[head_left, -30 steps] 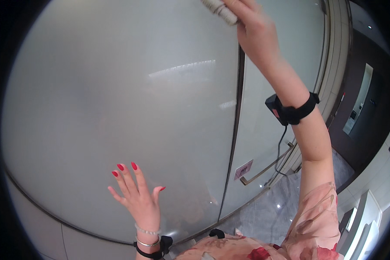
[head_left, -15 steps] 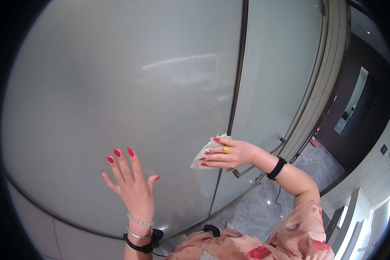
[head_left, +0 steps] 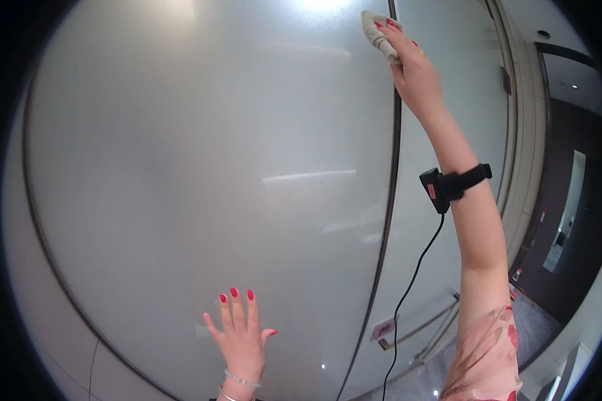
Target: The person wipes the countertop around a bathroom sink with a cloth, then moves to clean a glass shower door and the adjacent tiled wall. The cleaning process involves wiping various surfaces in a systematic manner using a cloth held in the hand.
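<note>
A large frosted glass panel [head_left: 201,174] fills most of the view. High up near its right edge, my right hand [head_left: 415,70] presses a folded light-grey cloth [head_left: 374,37] against the glass, beside the dark vertical strip [head_left: 384,247] between two panels. The right arm is stretched far upward. Low on the same panel, my left hand [head_left: 242,334] lies flat with fingers spread and holds nothing. A black strap with a small box [head_left: 441,187] sits on my right forearm, its cable hanging down.
Right of the strip is a second glass panel [head_left: 448,234] with a metal door handle [head_left: 418,327] low down and a small label [head_left: 383,329] beside it. Further right stand a tiled wall edge [head_left: 525,134] and a dark door [head_left: 575,194]. Grey marble floor [head_left: 535,327] shows at lower right.
My right hand has moved up with the cloth, from beside the door handle to high along the strip. My left hand stays spread on the glass and appears lower in view.
</note>
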Demonstrator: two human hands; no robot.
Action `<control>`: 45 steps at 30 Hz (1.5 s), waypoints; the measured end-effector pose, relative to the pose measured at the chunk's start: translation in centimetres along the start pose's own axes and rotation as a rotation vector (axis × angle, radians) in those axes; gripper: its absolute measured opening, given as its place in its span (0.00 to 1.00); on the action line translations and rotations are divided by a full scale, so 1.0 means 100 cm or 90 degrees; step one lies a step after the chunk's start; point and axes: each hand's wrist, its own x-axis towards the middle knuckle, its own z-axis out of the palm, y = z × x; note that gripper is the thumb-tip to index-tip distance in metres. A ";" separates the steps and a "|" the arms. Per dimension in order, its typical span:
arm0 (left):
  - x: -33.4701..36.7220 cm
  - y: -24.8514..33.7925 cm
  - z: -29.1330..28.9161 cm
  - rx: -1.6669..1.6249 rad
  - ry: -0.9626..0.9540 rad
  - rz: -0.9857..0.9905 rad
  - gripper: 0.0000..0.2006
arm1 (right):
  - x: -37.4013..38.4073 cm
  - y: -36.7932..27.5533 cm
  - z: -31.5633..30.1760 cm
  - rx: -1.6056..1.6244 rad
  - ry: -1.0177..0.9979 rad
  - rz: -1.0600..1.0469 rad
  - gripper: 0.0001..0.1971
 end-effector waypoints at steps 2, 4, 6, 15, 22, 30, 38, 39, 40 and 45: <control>0.000 0.002 -0.002 0.008 -0.008 -0.005 0.51 | 0.020 0.010 0.007 0.016 -0.005 0.085 0.25; 0.001 0.006 -0.003 0.010 -0.006 0.014 0.51 | 0.026 0.006 0.018 -0.011 0.024 0.082 0.25; 0.001 0.007 -0.006 0.027 -0.005 0.001 0.51 | 0.022 -0.020 0.029 -0.036 0.037 0.026 0.27; 0.017 -0.010 -0.035 -0.005 0.052 0.047 0.41 | -0.083 -0.175 -0.013 0.347 -0.227 -0.526 0.20; 0.113 -0.037 -0.117 0.056 0.156 0.097 0.45 | 0.019 -0.078 0.018 0.114 -0.050 -0.292 0.22; 0.179 -0.056 -0.157 0.084 0.330 0.086 0.48 | 0.083 -0.089 0.066 0.107 0.096 0.000 0.27; 0.224 -0.041 -0.168 0.043 0.399 0.308 0.36 | 0.069 -0.176 0.024 0.295 -0.254 -0.126 0.17; 0.230 -0.039 -0.166 0.043 0.399 0.308 0.36 | 0.069 -0.172 0.019 0.318 -0.363 -0.075 0.18; 0.235 -0.036 -0.162 0.043 0.412 0.317 0.34 | 0.064 -0.167 0.018 0.318 -0.363 -0.075 0.18; 0.251 -0.045 -0.152 0.143 0.425 0.304 0.28 | 0.026 -0.134 0.024 0.545 -0.152 -0.084 0.23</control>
